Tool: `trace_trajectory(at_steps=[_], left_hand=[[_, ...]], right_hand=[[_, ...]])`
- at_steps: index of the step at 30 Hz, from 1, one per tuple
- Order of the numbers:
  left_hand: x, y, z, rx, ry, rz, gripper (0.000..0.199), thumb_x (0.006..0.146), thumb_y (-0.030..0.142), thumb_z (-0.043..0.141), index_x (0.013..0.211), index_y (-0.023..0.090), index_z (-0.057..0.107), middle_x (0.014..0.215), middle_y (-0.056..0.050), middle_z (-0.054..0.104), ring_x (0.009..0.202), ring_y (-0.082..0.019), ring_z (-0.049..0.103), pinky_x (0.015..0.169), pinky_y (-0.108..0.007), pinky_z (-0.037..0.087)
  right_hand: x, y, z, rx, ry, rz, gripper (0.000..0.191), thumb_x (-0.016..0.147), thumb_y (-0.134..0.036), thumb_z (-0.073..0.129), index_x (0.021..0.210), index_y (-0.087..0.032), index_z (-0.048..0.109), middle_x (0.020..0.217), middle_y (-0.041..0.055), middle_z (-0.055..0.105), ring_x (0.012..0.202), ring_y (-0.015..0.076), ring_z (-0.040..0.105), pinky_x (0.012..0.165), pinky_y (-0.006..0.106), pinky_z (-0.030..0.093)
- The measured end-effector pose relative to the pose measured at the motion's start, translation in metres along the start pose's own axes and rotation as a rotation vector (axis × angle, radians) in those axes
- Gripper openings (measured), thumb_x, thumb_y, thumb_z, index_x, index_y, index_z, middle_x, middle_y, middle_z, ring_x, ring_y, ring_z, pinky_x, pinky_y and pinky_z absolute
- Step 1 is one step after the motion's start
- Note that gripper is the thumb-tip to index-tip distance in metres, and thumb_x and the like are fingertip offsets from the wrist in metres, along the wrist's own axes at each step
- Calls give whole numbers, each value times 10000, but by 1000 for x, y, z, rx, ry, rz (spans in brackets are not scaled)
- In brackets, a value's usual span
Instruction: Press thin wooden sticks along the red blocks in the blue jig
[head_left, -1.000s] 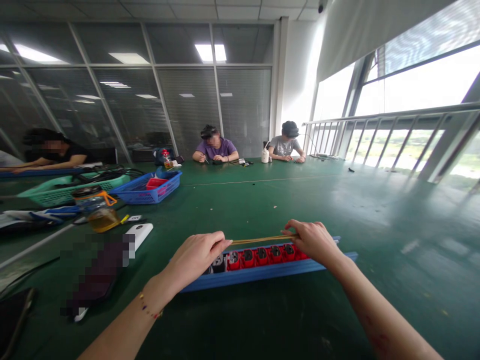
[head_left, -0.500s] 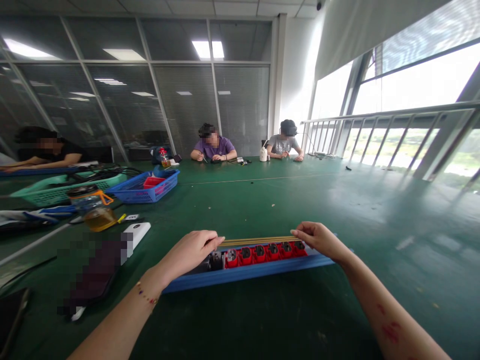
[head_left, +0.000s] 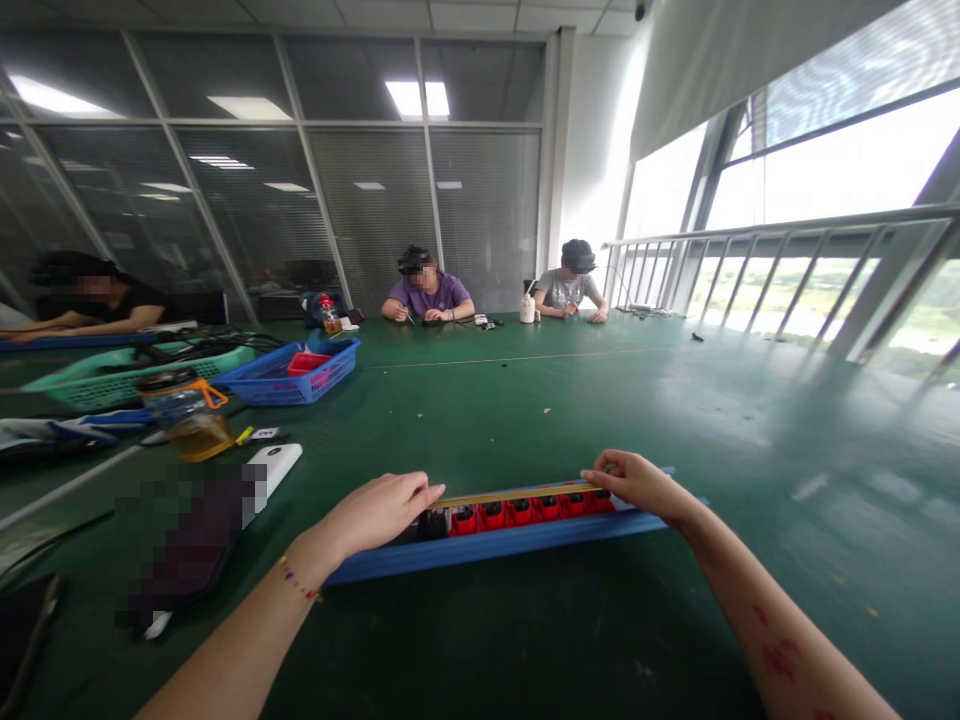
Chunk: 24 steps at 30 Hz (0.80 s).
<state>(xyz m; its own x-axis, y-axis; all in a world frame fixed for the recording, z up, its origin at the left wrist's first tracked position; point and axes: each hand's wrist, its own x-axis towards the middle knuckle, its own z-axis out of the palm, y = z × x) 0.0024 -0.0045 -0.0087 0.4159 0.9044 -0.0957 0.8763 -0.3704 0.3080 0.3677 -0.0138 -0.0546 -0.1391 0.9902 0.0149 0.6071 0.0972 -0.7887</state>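
Observation:
A long blue power strip housing (head_left: pixel 517 543) lies open in front of me on the green table, slightly tilted across my view. Inside it sits a row of red socket units (head_left: pixel 521 513) with black tops, and a black part (head_left: pixel 433 524) at their left end. Thin brass-coloured strips (head_left: pixel 517 494) run lengthwise over the row. My left hand (head_left: pixel 386 510) pinches their left end, thumb and fingers closed. At the other end my right hand (head_left: pixel 630 482) is also closed on the strips. The left end of the housing is partly hidden by my left hand.
On the left are a white-ended pixelated object (head_left: pixel 277 462), a dark phone (head_left: pixel 28 640), a jar of amber liquid (head_left: pixel 196 435), a blue basket (head_left: pixel 292 388) and a green basket (head_left: pixel 97 385). Several people (head_left: pixel 429 292) sit around the table, two opposite me, with a white bottle (head_left: pixel 527 310).
The brass-coloured strips have come down and nearer to me, now over the red socket units' tops. My left hand has lowered slightly; my right hand has barely moved.

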Motion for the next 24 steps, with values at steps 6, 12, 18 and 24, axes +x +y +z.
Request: trace_trajectory(at_steps=[6, 12, 18, 24], left_hand=[[-2, -3, -5, -4, -59, 46, 449, 818, 561, 265, 720, 216, 535, 670, -2, 589, 609, -156, 530, 517, -228, 274], [-4, -6, -11, -36, -119, 66, 428, 799, 561, 309, 745, 214, 555, 675, 4, 579, 613, -149, 525, 513, -223, 286], [-6, -7, -14, -48, -142, 77, 427, 782, 569, 335, 748, 211, 565, 666, 7, 576, 583, -138, 513, 487, -217, 284], [-6, -12, -18, -71, -193, 70, 401, 791, 536, 343, 794, 217, 587, 671, 8, 610, 580, -132, 524, 488, -212, 299]], right_hand=[[0, 3, 0, -29, 2, -35, 398, 687, -569, 553, 716, -173, 539, 532, -33, 492, 479, 88, 397, 422, 207, 246], [0, 2, -1, -47, 34, -49, 389, 680, -561, 563, 720, -174, 550, 583, -16, 550, 528, 111, 464, 466, 216, 309], [-1, 1, -1, -13, -15, -77, 365, 712, -537, 545, 738, -173, 532, 583, -25, 519, 536, 107, 455, 473, 215, 320], [-1, 1, -1, -32, -14, -93, 361, 731, -532, 528, 773, -174, 531, 588, -27, 503, 541, 106, 449, 476, 218, 328]])
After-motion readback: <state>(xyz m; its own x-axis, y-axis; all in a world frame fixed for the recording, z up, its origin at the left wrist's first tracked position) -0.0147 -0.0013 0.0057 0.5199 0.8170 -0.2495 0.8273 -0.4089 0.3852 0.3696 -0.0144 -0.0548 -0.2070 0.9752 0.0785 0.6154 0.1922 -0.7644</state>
